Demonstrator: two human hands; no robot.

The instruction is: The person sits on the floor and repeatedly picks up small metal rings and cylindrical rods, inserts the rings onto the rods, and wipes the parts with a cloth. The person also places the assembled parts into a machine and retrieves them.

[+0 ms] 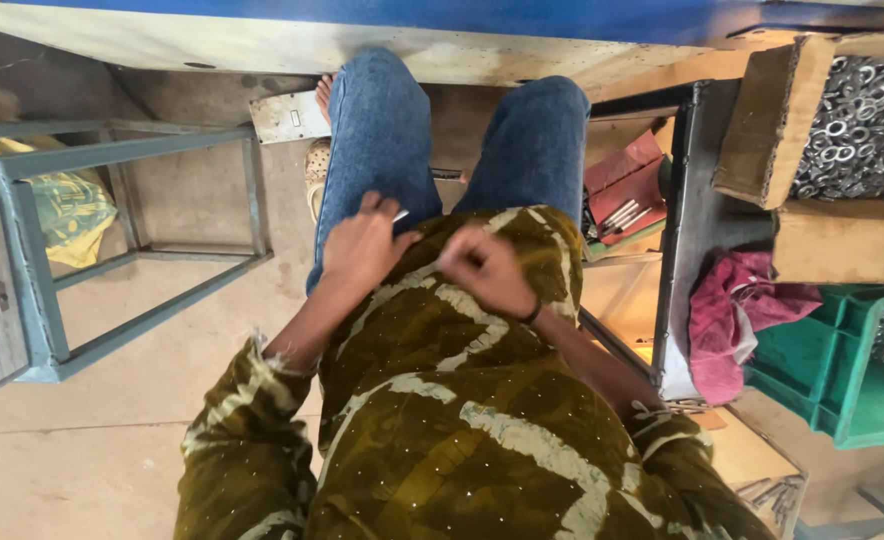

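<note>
Workshop floor of worn, dusty concrete (112, 450) fills the view from above, with a grey metal frame stand (142, 250) to one side and a blue-edged workbench (462, 30) across the top. Seated over it, a person in blue jeans (382, 130) and an olive patterned tunic (462, 400) has both hands drawn in over the lap. The left hand (362, 245) rests on the thigh with its fingers curled together, pinching a small pale piece (400, 214) whose tip shows just past the knuckles; what the piece is cannot be told. The right hand (487, 270), a dark band at its wrist, lies close by against the tunic's hem with its fingers folded into a loose fist, and whether anything sits inside that fist cannot be told. Judged from this pose, the work in hand is a close, two-handed handling of the small piece at lap level, and any further handling would call for a steady pinch and for the two hands meeting. On the person's right stand a cardboard box of metal rings (862, 120), a green plastic crate (852, 370) with more rings, a crumpled pink cloth (732, 320) and a red pouch of tools (627, 190). A yellow bag (72, 210) sits behind the frame stand.
</note>
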